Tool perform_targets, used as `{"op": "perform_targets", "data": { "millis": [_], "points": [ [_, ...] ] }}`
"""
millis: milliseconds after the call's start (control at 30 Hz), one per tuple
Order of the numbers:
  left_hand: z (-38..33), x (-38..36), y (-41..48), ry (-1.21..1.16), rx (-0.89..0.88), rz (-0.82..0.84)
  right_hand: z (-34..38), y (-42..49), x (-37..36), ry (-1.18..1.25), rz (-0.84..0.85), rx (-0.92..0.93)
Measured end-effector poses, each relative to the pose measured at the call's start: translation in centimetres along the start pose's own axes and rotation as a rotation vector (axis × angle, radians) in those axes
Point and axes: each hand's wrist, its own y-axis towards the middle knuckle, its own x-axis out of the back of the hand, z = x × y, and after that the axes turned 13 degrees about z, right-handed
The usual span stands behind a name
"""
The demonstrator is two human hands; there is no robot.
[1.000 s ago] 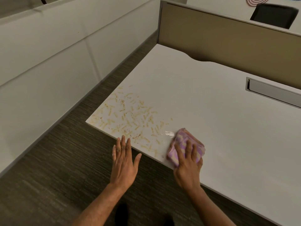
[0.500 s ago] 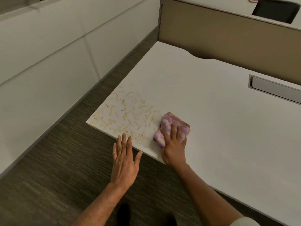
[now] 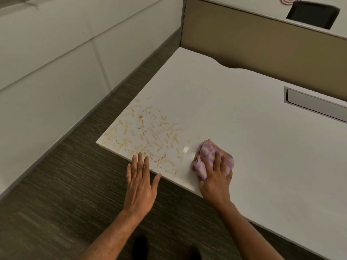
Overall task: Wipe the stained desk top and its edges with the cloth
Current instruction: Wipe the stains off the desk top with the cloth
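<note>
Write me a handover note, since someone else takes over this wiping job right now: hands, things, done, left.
Right hand: pressing the bunched purple cloth on the desk top, near the front edge.
Left hand: open and flat, fingertips at the front edge, holding nothing.
Stains: yellowish smears and brown specks cover the near left corner, left of the cloth.
Done: a wet streak beside the cloth.
Left: almost all the stains, plus the edges.

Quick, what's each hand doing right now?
Left hand: open, flat at the desk edge, holding nothing.
Right hand: closed on the cloth.
</note>
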Motion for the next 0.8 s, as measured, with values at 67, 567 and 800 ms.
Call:
{"op": "perform_targets", "data": {
  "millis": [67, 567, 800],
  "points": [
    [0.2, 0.1, 0.0, -0.004, -0.007, -0.008, 0.7, 2.7, 1.3, 0.009, -0.010, -0.055],
    [0.4, 0.8, 0.3, -0.015, -0.038, -0.043, 4.9, -3.6, -3.7, -0.054, 0.022, 0.287],
    [1.4, 1.1, 0.7, -0.004, -0.021, -0.031, -0.3, -3.2, -1.4, -0.035, 0.005, 0.079]
  ]
}}
